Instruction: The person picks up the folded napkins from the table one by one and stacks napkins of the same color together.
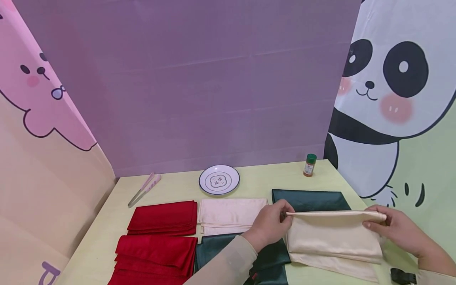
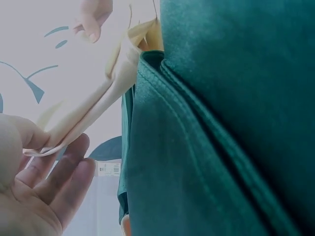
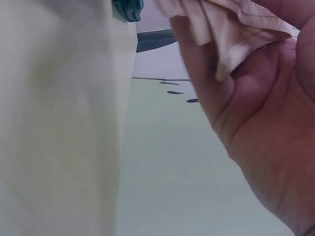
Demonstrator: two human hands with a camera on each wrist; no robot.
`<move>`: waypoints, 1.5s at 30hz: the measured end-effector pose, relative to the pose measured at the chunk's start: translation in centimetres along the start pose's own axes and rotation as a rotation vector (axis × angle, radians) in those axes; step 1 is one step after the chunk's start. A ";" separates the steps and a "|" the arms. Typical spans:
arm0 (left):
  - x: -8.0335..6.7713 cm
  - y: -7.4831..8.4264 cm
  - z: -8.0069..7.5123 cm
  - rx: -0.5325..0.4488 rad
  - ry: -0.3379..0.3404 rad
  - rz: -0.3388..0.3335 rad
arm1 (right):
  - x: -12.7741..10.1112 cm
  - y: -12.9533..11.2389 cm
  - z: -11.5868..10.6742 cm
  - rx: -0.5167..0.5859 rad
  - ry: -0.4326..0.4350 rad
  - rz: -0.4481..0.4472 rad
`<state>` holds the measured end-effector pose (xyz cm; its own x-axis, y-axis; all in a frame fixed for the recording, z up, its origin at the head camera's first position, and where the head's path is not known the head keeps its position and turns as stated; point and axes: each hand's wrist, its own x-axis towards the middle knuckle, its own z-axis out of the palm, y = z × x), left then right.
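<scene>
Over the desk, both hands pinched a cream cloth at its upper fold: left hand on one end, right hand on the other, above a green cloth; next likely laying the fold flat, edges aligned

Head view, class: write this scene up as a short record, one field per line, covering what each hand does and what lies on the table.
left hand: pinches the left end of the cream cloth
right hand: pinches its right end
cream cloth: folded edge lifted, rest lying on the table
under it: green cloth
other cloths: red stacks, cream stack
back of table: plate, tongs, spice jar
</scene>
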<state>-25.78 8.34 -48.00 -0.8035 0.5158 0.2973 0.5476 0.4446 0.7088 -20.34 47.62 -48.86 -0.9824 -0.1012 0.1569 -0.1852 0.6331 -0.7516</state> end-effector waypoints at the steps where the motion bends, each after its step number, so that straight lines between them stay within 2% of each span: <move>1: 0.0 0.0 -0.1 -0.012 0.002 0.005 | 0.0 -0.2 -0.1 0.002 0.013 -0.006; 11: 0.1 0.0 -0.3 -0.108 0.016 0.019 | -0.1 -1.2 -0.3 0.037 0.081 -0.004; 17: 0.2 0.1 -0.5 -0.156 0.028 0.015 | 0.1 -1.2 -0.3 0.070 0.120 -0.067; 24: 0.2 0.0 -0.9 -0.180 0.054 0.005 | 0.3 -1.8 -0.4 0.110 0.127 -0.094; 32: 0.1 0.1 -1.9 -0.174 0.093 0.036 | 0.8 -2.7 -0.4 0.107 0.153 -0.127; 38: 0.2 -0.2 -2.5 -0.215 0.125 0.035 | 1.2 -4.2 -0.3 0.095 0.168 -0.121; 45: 0.3 -0.7 -3.3 -0.246 0.160 0.047 | 1.8 -5.9 0.0 0.109 0.151 -0.182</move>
<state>-27.13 5.78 -46.28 -0.8161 0.4005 0.4166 0.5275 0.2217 0.8201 -20.98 43.66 -44.15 -0.9197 -0.0849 0.3834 -0.3679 0.5274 -0.7658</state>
